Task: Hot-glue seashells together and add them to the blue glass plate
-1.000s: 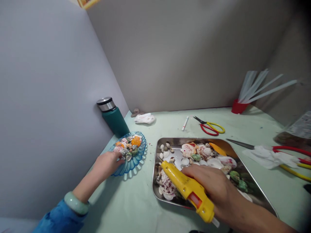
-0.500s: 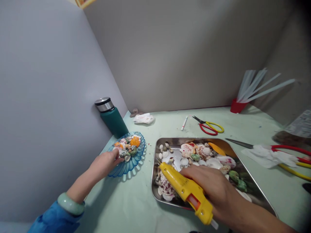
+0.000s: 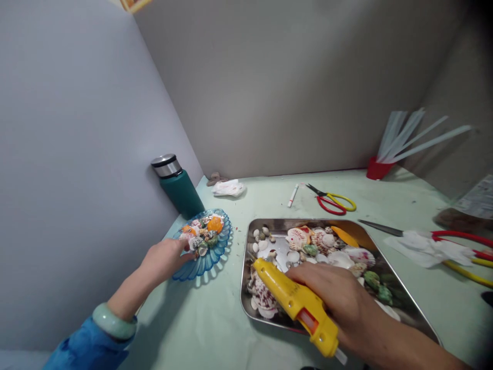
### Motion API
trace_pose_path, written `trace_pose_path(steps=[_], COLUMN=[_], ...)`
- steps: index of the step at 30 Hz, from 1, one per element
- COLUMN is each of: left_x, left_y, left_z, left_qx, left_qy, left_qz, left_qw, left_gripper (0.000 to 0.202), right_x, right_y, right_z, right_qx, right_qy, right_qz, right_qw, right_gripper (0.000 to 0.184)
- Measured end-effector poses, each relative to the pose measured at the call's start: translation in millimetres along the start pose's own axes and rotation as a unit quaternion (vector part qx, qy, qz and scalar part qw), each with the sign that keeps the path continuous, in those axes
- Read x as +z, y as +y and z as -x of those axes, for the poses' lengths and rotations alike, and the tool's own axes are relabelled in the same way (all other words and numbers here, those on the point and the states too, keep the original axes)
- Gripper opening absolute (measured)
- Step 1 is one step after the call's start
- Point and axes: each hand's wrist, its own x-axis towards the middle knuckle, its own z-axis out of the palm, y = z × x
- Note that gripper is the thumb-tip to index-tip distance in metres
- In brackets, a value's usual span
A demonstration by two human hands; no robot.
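My left hand (image 3: 164,259) grips the near-left edge of a blue scalloped glass dish (image 3: 215,246) piled with small coloured shells (image 3: 204,234); a green bangle and a blue sleeve show at its wrist. My right hand (image 3: 339,300) is wrapped round a yellow hot glue gun (image 3: 296,303), held over the near-left corner of a steel tray (image 3: 396,272). The gun's nozzle points toward the dish. The tray holds several scallop and snail shells (image 3: 311,244).
A dark green flask (image 3: 177,186) stands behind the dish by the left wall. Yellow-and-red scissors (image 3: 333,202), a white pen (image 3: 293,195) and crumpled tissue (image 3: 230,188) lie further back. A red cup (image 3: 376,168) of glue sticks stands far right; more scissors and tissue (image 3: 427,246) lie right.
Almost nothing moved. My left hand shifted slightly on the dish's edge, and the glue gun drifted a little lower over the tray.
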Motion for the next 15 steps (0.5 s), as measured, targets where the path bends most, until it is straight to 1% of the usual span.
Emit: trace_pose_path(steps=[3, 7, 15], left_x=[4.0, 4.9, -6.4], left_y=[0.5, -3.0, -16.3], left_z=[0.7, 2.2, 5.6], left_qx=[0.002, -0.004, -0.026], left_qy=[-0.009, -0.001, 0.025], left_qz=[0.002, -0.010, -0.010], left_qw=[1.000, 1.000, 0.999], left_gripper=[0.030, 0.030, 0.033], right_x=[0.4, 1.1, 1.4], right_y=[0.2, 0.1, 0.7], right_z=[-0.1, 0.0, 0.3], right_qx=[-0.001, 0.000, -0.001], right_qy=[0.000, -0.001, -0.008], right_qz=[-0.001, -0.004, -0.007], right_qw=[1.000, 1.000, 1.000], right_gripper=[0.018, 0.018, 0.019])
